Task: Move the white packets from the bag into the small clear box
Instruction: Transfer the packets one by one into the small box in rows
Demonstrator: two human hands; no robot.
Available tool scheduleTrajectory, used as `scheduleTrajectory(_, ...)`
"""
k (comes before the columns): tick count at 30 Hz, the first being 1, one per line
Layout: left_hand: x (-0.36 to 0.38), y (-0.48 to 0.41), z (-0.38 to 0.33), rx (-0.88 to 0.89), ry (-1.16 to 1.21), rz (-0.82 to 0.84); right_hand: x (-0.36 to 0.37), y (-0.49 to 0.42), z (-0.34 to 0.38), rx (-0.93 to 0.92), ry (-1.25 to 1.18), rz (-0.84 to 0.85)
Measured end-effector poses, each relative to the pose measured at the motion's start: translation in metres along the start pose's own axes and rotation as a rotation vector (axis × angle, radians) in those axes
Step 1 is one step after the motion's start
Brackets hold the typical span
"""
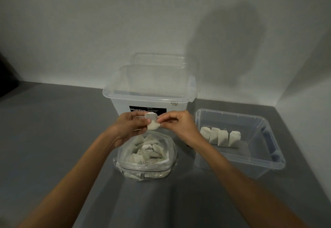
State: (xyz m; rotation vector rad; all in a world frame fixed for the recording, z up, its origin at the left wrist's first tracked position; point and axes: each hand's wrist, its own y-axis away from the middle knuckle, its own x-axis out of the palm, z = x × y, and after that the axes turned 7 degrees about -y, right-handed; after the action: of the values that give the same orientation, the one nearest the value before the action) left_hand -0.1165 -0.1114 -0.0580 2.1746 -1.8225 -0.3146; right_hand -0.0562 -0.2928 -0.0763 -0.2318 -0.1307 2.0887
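Left hand (pixel 129 125) | pinches packet (pixel 152 123) | right hand (pixel 177 124) pinches it too

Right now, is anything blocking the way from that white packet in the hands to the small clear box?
Nothing visible does. The white paper packet, pinched by the left hand and right hand, hangs above the clear plastic bag; the small clear plastic box beside it stands open-topped.

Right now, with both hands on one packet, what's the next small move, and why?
Probably the right hand carries the packet over to the small clear box, the left hand letting go: it hangs above the bag, and four packets already stand in the box.
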Motion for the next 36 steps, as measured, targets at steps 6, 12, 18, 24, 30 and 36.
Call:
scheduleTrajectory(6,0.001,0.002,0.000,0.277,-0.378,-0.096,-0.005,-0.010,0.010,0.036,0.047,-0.099)
scheduleTrajectory(12,0.009,-0.001,0.002,0.434,-0.600,-0.126,-0.002,-0.015,0.023,-0.041,0.287,0.050)
scheduleTrajectory(18,0.006,-0.006,0.009,0.399,-0.651,-0.076,-0.008,-0.015,0.024,-0.125,0.409,0.066)
scheduleTrajectory(24,0.006,-0.015,0.032,0.380,-1.115,0.018,-0.017,-0.012,0.022,-0.078,0.441,0.046)
scheduleTrajectory(30,0.015,-0.030,0.053,0.288,-1.400,0.085,-0.023,-0.006,0.023,-0.055,0.480,0.054)
scheduleTrajectory(36,0.013,-0.026,0.044,0.259,-1.435,0.062,-0.033,-0.001,0.024,-0.074,0.521,0.031)
